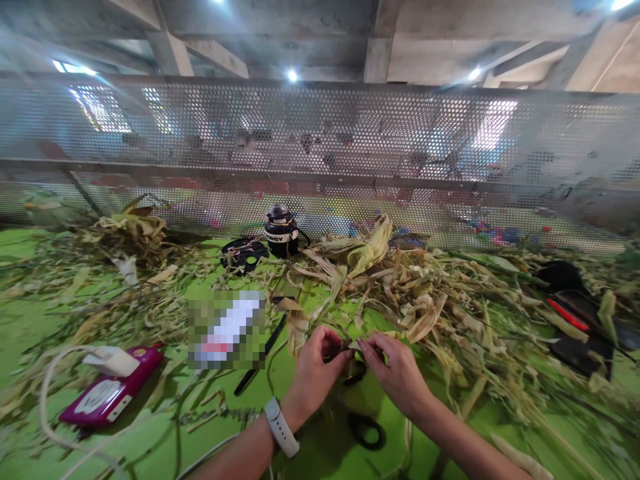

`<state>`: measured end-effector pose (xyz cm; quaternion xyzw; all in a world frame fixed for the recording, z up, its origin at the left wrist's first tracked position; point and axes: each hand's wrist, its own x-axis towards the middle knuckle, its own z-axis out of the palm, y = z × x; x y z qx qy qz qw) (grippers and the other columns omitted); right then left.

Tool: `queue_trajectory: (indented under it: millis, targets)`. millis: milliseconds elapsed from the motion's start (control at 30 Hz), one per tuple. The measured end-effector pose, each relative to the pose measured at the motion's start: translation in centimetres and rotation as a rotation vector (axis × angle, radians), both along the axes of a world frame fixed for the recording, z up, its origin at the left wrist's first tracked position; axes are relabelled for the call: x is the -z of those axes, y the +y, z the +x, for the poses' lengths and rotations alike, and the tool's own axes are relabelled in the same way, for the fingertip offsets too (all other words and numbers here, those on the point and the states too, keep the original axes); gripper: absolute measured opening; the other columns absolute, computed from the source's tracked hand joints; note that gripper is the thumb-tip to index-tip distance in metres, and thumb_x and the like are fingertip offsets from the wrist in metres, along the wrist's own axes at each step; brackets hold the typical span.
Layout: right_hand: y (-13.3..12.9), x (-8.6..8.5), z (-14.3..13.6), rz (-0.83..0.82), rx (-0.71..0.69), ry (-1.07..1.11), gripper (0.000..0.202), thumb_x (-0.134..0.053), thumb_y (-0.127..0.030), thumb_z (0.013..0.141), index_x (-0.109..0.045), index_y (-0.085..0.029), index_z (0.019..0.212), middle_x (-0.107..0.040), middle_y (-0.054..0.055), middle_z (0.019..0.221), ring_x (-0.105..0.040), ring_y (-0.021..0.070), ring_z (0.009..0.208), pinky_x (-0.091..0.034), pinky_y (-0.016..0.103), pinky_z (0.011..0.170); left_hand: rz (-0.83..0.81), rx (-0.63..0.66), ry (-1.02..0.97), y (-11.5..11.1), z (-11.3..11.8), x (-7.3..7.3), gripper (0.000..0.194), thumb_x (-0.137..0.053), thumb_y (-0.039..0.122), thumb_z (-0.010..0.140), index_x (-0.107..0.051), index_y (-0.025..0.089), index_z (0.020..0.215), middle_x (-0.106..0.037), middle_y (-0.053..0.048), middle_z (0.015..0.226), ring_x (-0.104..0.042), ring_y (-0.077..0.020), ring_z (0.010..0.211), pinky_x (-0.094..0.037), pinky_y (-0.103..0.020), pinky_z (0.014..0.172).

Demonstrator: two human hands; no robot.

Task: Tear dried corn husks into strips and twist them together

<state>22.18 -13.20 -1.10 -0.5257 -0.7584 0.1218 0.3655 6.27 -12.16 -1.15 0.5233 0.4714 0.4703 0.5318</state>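
While crinkled husks (pixel 373 250) lie beyond, the left hand (pixel 316 367) and right hand (pixel 397 370) pinch a small pale strip (pixel 354 345).

The husks (pixel 373 248) look papery, the screen (pixel 320 120) metallic.

In front of the squat, black, white-banded bottle (pixel 281 235), pixelation obscures a white oblong object (pixel 233 327); nearer than the bottle, the bare left hand (pixel 317 373) and right hand (pixel 399 373) partly hide a thin pale scrap (pixel 355 345).
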Motion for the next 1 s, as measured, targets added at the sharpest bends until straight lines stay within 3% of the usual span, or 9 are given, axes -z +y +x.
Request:
queue_trajectory:
  millis: [133,333,400,533,767,867,1000]
  targets:
    - [-0.2,0.1,0.0,0.016,0.024,-0.028,0.031,-0.043,-0.030,0.092,-0.051,-0.020,0.064,-0.054,-0.001,0.059,-0.050,0.0126,0.054,-0.037,0.023,0.055,0.019,-0.028,0.008,-0.2,0.1,-0.2,0.026,-0.071,0.031,0.065,-0.051,0.019,0.075,-0.057,0.001,0.069,-0.054,-0.0137,0.064,-0.045,-0.025,0.061]
    - [-1.0,-0.4,-0.6,0.318,0.049,-0.251,0.030,-0.041,-0.023,0.093,-0.054,-0.019,0.066,-0.058,0.003,0.061,-0.052,0.0162,0.062,-0.036,0.029,0.067,0.007,-0.001,-0.034,-0.5,0.5,0.3,0.030,-0.073,0.033,0.064,-0.050,0.019,0.077,-0.059,0.001,0.067,-0.055,-0.0134,0.060,-0.043,-0.024,0.056]
    - [-0.9,-0.4,-0.6,0.332,0.049,-0.298,0.030,-0.040,-0.022,0.093,-0.055,-0.019,0.067,-0.059,0.003,0.062,-0.053,0.0167,0.062,-0.035,0.030,0.066,0.021,0.018,-0.050,-0.6,0.5,0.5,0.028,-0.072,0.031,0.066,-0.050,0.019,0.079,-0.061,0.000,0.070,-0.057,-0.0140,0.063,-0.044,-0.024,0.058]
    - [-0.6,-0.1,-0.5,0.166,-0.004,-0.169,0.031,-0.039,-0.028,0.094,-0.053,-0.020,0.068,-0.057,0.002,0.061,-0.052,0.0149,0.058,-0.037,0.026,0.059,0.062,0.015,-0.054,-0.8,0.4,0.5,0.024,-0.069,0.029,0.070,-0.050,0.019,0.082,-0.062,-0.001,0.074,-0.059,-0.0150,0.069,-0.046,-0.025,0.062]
    - [-0.1,0.1,-0.5,-0.154,0.025,0.328,0.022,-0.050,-0.039,0.088,-0.049,-0.021,0.076,-0.056,-0.001,0.065,-0.054,0.0137,0.058,-0.041,0.023,0.054,0.120,0.029,0.018,-0.9,0.3,0.4,0.019,-0.065,0.028,0.075,-0.050,0.020,0.084,-0.062,0.000,0.076,-0.059,-0.0136,0.068,-0.046,-0.023,0.061]
    - [-0.2,0.1,-0.7,-0.194,0.062,0.453,0.023,-0.053,-0.043,0.084,-0.046,-0.021,0.083,-0.056,-0.003,0.060,-0.056,0.0149,0.055,-0.042,0.024,0.052,0.139,0.029,0.031,-1.0,0.2,0.5,0.017,-0.063,0.027,0.077,-0.050,0.020,0.084,-0.061,0.000,0.076,-0.060,-0.0139,0.069,-0.046,-0.023,0.062]
    - [-0.8,0.1,-1.1,-0.155,0.088,0.400,0.023,-0.058,-0.041,0.082,-0.045,-0.022,0.085,-0.061,-0.003,0.060,-0.057,0.0148,0.054,-0.042,0.023,0.053,0.216,0.073,0.077,-1.0,0.1,0.7,0.014,-0.060,0.025,0.079,-0.050,0.020,0.087,-0.062,-0.003,0.081,-0.061,-0.0151,0.074,-0.048,-0.025,0.066]
